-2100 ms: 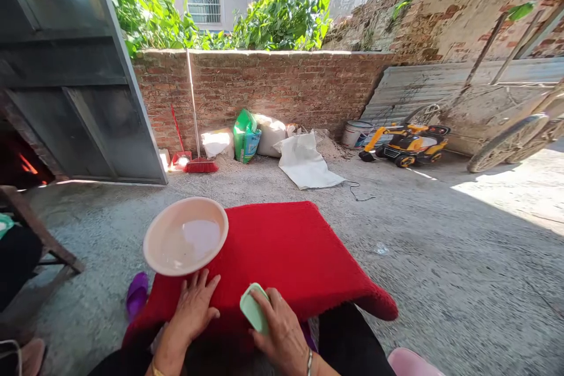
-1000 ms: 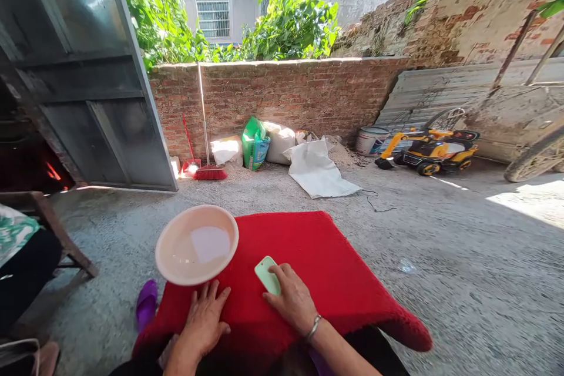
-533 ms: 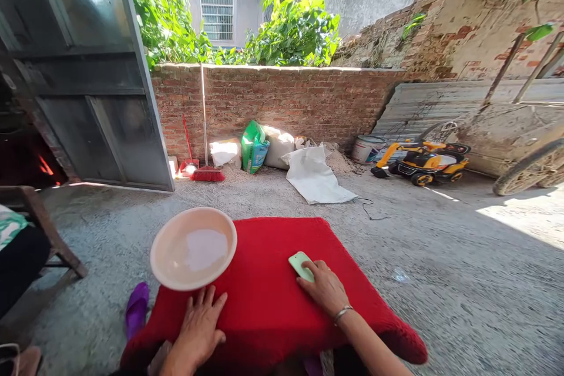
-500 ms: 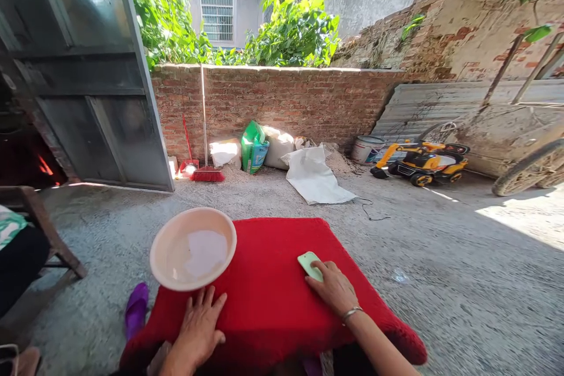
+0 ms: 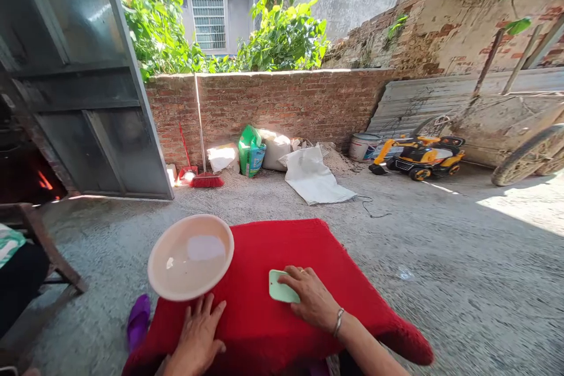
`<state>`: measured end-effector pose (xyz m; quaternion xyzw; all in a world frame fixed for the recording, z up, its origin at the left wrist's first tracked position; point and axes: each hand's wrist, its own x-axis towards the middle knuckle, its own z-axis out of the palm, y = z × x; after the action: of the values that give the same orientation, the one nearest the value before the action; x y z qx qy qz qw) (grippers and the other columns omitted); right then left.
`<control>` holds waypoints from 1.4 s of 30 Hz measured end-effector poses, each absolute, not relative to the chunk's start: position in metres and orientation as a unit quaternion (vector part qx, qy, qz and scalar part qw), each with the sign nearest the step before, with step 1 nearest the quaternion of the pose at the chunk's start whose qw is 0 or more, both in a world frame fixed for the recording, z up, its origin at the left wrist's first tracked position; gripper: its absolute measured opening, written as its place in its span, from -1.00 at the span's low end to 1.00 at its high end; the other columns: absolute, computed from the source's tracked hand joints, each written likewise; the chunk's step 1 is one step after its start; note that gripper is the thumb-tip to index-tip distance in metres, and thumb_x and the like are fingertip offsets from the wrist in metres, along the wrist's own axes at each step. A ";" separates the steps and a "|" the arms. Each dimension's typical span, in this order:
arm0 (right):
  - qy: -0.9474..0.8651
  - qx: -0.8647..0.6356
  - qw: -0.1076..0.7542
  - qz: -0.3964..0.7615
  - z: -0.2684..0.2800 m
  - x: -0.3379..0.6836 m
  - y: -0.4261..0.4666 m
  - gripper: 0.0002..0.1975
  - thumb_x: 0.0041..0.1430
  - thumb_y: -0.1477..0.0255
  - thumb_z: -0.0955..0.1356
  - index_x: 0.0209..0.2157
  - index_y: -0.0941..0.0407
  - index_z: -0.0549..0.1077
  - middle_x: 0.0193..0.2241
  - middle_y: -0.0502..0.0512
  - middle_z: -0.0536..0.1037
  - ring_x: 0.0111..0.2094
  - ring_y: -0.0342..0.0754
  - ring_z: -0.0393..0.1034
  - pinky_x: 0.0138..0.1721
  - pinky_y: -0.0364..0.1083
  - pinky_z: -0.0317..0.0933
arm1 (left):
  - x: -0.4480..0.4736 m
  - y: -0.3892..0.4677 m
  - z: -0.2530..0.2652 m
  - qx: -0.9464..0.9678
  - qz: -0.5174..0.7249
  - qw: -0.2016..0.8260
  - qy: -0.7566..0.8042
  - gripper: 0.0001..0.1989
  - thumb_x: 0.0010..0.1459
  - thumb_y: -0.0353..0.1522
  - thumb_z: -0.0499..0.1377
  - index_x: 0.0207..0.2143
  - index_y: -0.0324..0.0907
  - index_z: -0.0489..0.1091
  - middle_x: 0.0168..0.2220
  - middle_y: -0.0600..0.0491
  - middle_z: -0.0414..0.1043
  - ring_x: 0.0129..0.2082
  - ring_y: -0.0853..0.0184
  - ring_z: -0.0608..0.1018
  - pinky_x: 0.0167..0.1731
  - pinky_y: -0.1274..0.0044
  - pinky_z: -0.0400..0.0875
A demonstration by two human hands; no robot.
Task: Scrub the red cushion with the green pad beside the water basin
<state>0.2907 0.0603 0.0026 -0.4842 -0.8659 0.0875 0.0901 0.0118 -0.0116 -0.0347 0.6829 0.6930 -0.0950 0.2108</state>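
A red cloth [image 5: 259, 247] with a fuzzy edge lies over a low surface in front of me. My left hand [image 5: 200, 329] rests on it palm down, fingers spread, just below a pale pink basin [image 5: 176, 291]. Clear water [image 5: 202, 258] stands in the basin, with light reflected in it. In the middle of the cloth, my right hand [image 5: 312, 296] grips a light green scrub brush [image 5: 278, 288] from above. The brush has a rounded plastic back with a small hole near one end; its underside is hidden against the cloth. A bracelet circles my right wrist.
Purple shoe [image 5: 138, 317] stands on the concrete left of the cloth. A wooden chair [image 5: 48, 247] with part of a person is at far left. Beyond are a metal door [image 5: 114, 147], red broom [image 5: 207, 180], white sheet [image 5: 315, 179], sacks and toy excavator [image 5: 423, 158].
My right hand has slid the scrub brush leftward and slightly nearer across the cloth, turning it more sideways. My left hand stays flat in place. The view has tilted slightly.
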 end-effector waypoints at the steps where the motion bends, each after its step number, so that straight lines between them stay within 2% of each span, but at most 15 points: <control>1: -0.879 -0.461 0.081 0.094 0.002 0.280 0.059 -0.45 -0.24 0.52 0.27 -0.10 -0.03 0.43 -0.05 0.08 0.47 -0.08 0.06 0.35 -0.05 0.04 0.09 | 0.011 -0.011 -0.035 0.682 -0.094 0.213 0.693 -0.11 -0.15 -0.44 0.10 0.31 -0.02 -0.01 0.37 -0.01 -0.18 0.35 0.05 -0.09 0.26 0.09 -0.20; 6: -0.912 -0.389 0.061 0.112 -0.007 0.257 0.057 -0.46 -0.19 0.50 0.29 -0.07 -0.02 0.45 0.01 0.12 0.46 0.04 0.10 0.30 0.04 0.11 0.04 | 0.012 -0.010 -0.034 0.682 -0.098 0.216 0.692 -0.11 -0.14 -0.43 0.11 0.31 -0.01 -0.02 0.37 -0.03 -0.18 0.35 0.06 -0.09 0.26 0.11 -0.21; 10: -0.916 -0.376 0.088 0.107 -0.003 0.269 0.059 -0.43 -0.14 0.47 0.32 0.01 -0.07 0.44 0.18 0.07 0.33 0.23 0.11 0.11 0.17 0.15 -0.04 | 0.013 -0.011 -0.030 0.679 -0.096 0.220 0.694 -0.12 -0.13 -0.44 0.11 0.31 -0.02 -0.02 0.38 -0.05 -0.19 0.35 0.05 -0.10 0.26 0.12 -0.21; 13: -0.880 -0.451 0.132 0.067 0.000 0.293 0.075 -0.53 0.10 0.29 0.29 0.08 -0.04 0.41 0.22 0.12 0.28 0.25 0.11 0.08 0.19 0.13 -0.01 | 0.012 -0.013 -0.028 0.682 -0.088 0.221 0.692 -0.13 -0.11 -0.41 0.11 0.31 -0.02 -0.02 0.37 -0.04 -0.18 0.35 0.06 -0.09 0.26 0.13 -0.21; 16: -0.810 -0.567 0.154 0.001 -0.008 0.322 0.100 -0.49 0.26 0.14 0.16 0.16 0.00 0.34 0.25 0.17 0.24 0.26 0.12 0.07 0.19 0.15 0.03 | 0.013 -0.014 -0.023 0.681 -0.087 0.217 0.694 -0.18 -0.07 -0.32 0.13 0.30 -0.05 0.01 0.37 -0.07 -0.16 0.35 0.02 -0.07 0.25 0.10 -0.19; 20: -0.753 -0.648 0.114 -0.033 -0.037 0.351 0.129 -0.42 0.25 0.08 0.17 0.22 0.03 0.27 0.28 0.17 0.17 0.30 0.14 -0.02 0.24 0.15 -0.05 | 0.018 -0.012 -0.014 0.681 -0.084 0.170 0.707 -0.26 0.04 -0.25 0.10 0.30 -0.06 0.03 0.35 -0.10 -0.07 0.33 0.05 0.01 0.24 0.12 -0.10; 25: -0.774 -0.631 0.052 0.021 -0.060 0.359 0.135 -0.39 0.26 0.01 0.10 0.24 -0.04 0.22 0.30 0.11 0.15 0.32 0.11 -0.06 0.27 0.18 -0.15 | 0.031 -0.004 -0.029 0.726 -0.011 0.082 0.683 -0.36 0.15 -0.17 0.10 0.28 0.04 0.07 0.33 -0.04 -0.01 0.32 0.05 0.05 0.25 0.16 -0.02; 29: -0.770 -0.636 0.041 0.045 -0.056 0.352 0.129 -0.38 0.27 0.02 0.10 0.26 0.00 0.18 0.31 0.16 0.11 0.33 0.12 -0.10 0.29 0.18 -0.22 | 0.049 0.007 -0.057 0.771 0.014 0.057 0.635 -0.28 0.08 -0.23 0.22 0.27 0.14 0.06 0.36 0.03 -0.13 0.34 0.02 0.00 0.26 0.19 -0.02; 33: -0.767 -0.636 0.056 0.068 -0.048 0.345 0.125 -0.39 0.27 0.05 0.13 0.25 0.03 0.19 0.31 0.19 0.11 0.33 0.12 -0.11 0.29 0.18 -0.23 | 0.070 0.019 -0.060 0.793 -0.003 0.100 0.601 -0.23 0.08 -0.22 0.21 0.30 0.17 -0.04 0.39 0.06 -0.25 0.36 0.07 -0.11 0.28 0.18 -0.12; 35: -0.768 -0.634 0.064 0.073 -0.046 0.343 0.124 -0.40 0.27 0.06 0.14 0.25 0.03 0.20 0.30 0.20 0.12 0.33 0.12 -0.10 0.28 0.19 -0.23 | 0.080 0.022 -0.050 0.786 -0.019 0.127 0.604 -0.23 0.06 -0.26 0.20 0.30 0.17 -0.04 0.38 0.06 -0.19 0.35 0.10 -0.07 0.28 0.19 -0.15; 38: -0.770 -0.630 0.073 0.075 -0.048 0.342 0.124 -0.40 0.27 0.07 0.14 0.25 0.04 0.21 0.30 0.21 0.12 0.32 0.14 -0.09 0.27 0.20 -0.22 | 0.089 0.022 -0.032 0.764 -0.034 0.150 0.627 -0.25 0.02 -0.35 0.17 0.27 0.14 0.05 0.31 0.04 0.05 0.30 0.14 0.11 0.27 0.24 -0.11; 42: -0.772 -0.626 0.078 0.075 -0.053 0.341 0.126 -0.41 0.27 0.08 0.15 0.24 0.04 0.21 0.30 0.21 0.13 0.32 0.15 -0.07 0.26 0.21 -0.21 | 0.096 0.029 -0.020 0.736 0.029 0.156 0.659 -0.40 0.05 -0.37 0.12 0.19 0.03 0.24 0.06 0.00 0.34 0.07 0.24 0.37 0.17 0.41 0.12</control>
<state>0.3410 0.1258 -0.0530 -0.6262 -0.7721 0.0749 0.0778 0.0957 0.0288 -0.0201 0.7355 0.6586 0.0290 0.1565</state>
